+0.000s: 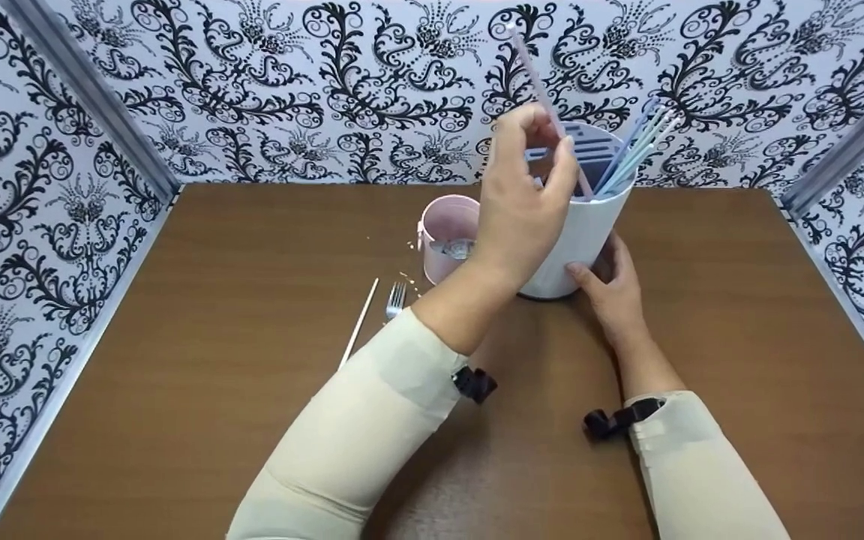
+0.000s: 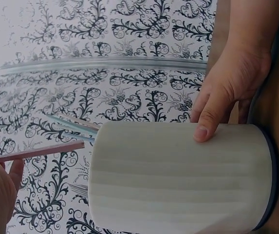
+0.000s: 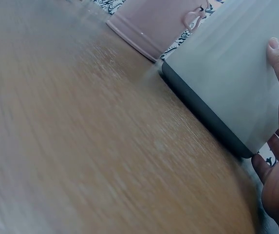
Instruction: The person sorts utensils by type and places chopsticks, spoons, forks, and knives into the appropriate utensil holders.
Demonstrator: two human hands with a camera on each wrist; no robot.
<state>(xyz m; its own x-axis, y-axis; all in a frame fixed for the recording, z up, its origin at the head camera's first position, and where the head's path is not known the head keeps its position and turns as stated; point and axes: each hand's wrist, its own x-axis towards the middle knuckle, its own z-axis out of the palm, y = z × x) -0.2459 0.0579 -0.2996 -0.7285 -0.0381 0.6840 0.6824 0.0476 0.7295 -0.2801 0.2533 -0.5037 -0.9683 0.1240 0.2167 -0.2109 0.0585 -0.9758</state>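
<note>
My left hand (image 1: 526, 195) pinches a slim pink chopstick (image 1: 533, 75) between thumb and fingers, over a white utensil holder (image 1: 578, 244). The chopstick slants, its lower end at the holder's rim in the head and left wrist views. With the thumb on its near side and fingers behind, my right hand (image 1: 616, 289) grips the lower part of the holder. Several blue, green and pale chopsticks (image 1: 631, 157) lean in the holder's right side; slots cover its top. In the right wrist view, the holder's dark base (image 3: 202, 114) is at the tabletop.
Left of the holder stands a pink cup (image 1: 438, 264) with something shiny inside. A fork (image 1: 396, 298), partly hidden by my left sleeve, and a pale stick (image 1: 361, 319) lie on the wooden table (image 1: 252, 300). Crumbs are scattered near the cup. Patterned panels (image 1: 312, 90) enclose the table's back and sides.
</note>
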